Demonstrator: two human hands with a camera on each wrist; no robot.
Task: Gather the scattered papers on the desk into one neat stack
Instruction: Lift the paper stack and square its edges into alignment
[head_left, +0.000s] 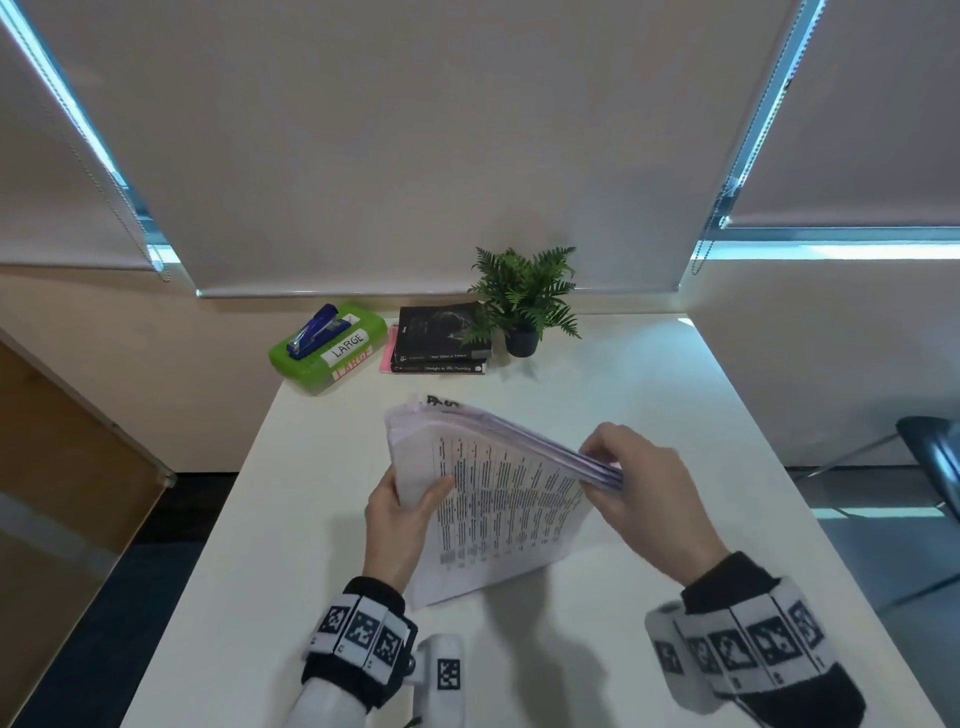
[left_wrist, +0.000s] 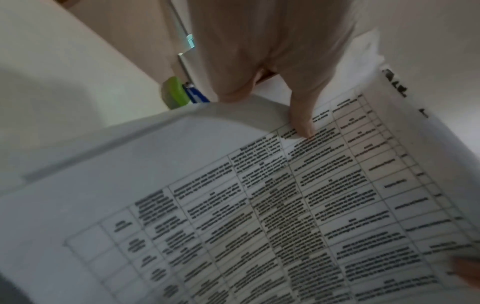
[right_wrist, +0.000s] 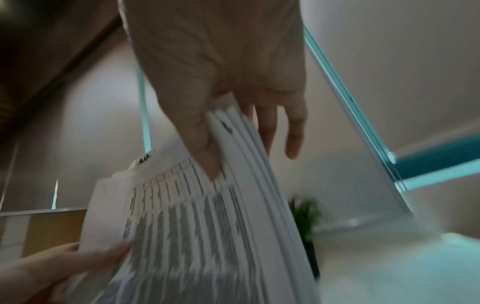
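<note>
A stack of printed papers (head_left: 498, 499) stands tilted on its lower edge in the middle of the white desk (head_left: 675, 395), its top sheet showing a table of text. My left hand (head_left: 410, 506) grips the stack's left edge, thumb on the front sheet (left_wrist: 285, 195). My right hand (head_left: 618, 467) pinches the right edge, thumb in front and fingers behind the bundle (right_wrist: 207, 226). The sheets' edges fan slightly at the upper right. In the wrist views my left hand (left_wrist: 298, 115) and right hand (right_wrist: 233, 133) both hold the paper.
At the back of the desk sit a green box (head_left: 327, 353) with a blue stapler (head_left: 317, 330) on it, two dark books (head_left: 441, 338) and a small potted fern (head_left: 524, 306). A dark chair (head_left: 930, 457) stands at the right.
</note>
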